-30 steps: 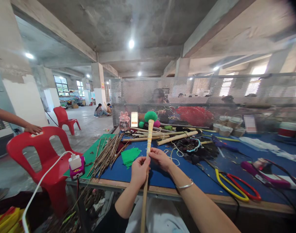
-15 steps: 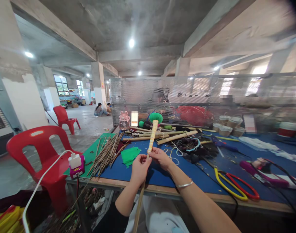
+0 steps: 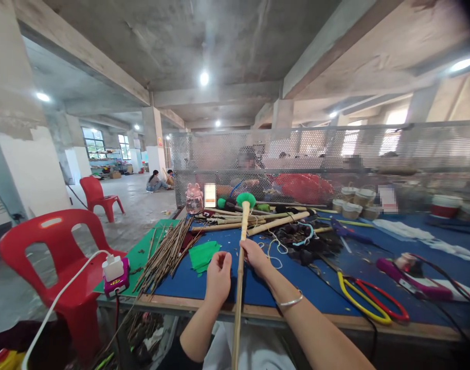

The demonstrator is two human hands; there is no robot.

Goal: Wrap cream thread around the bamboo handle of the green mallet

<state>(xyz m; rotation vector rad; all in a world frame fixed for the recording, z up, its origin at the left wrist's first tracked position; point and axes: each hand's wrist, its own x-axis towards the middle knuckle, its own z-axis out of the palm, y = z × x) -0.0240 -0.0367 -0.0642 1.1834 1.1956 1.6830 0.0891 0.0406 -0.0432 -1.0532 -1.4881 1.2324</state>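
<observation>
My right hand is closed round a bamboo stick, just below its pale yellowish wrapped upper part. A round green tuft tops the stick, which slants down towards my lap. Just left of the stick, my left hand is apart from it, fingers curled in with the thumb against them. Whatever those fingers may hold is hidden. A folded green cloth or paper piece lies on the blue table top beyond my left hand. White string lies loosely near my right hand.
Thin brown sticks lie in a bundle at left, with thicker bamboo pieces behind. Scissors with yellow and red handles lie at right near a glue gun. A perforated metal screen borders the table; a red chair stands left.
My left hand has come off the stick and moved slightly left and down. My right hand still grips the stick, which now stands more upright. The view has shifted slightly.
</observation>
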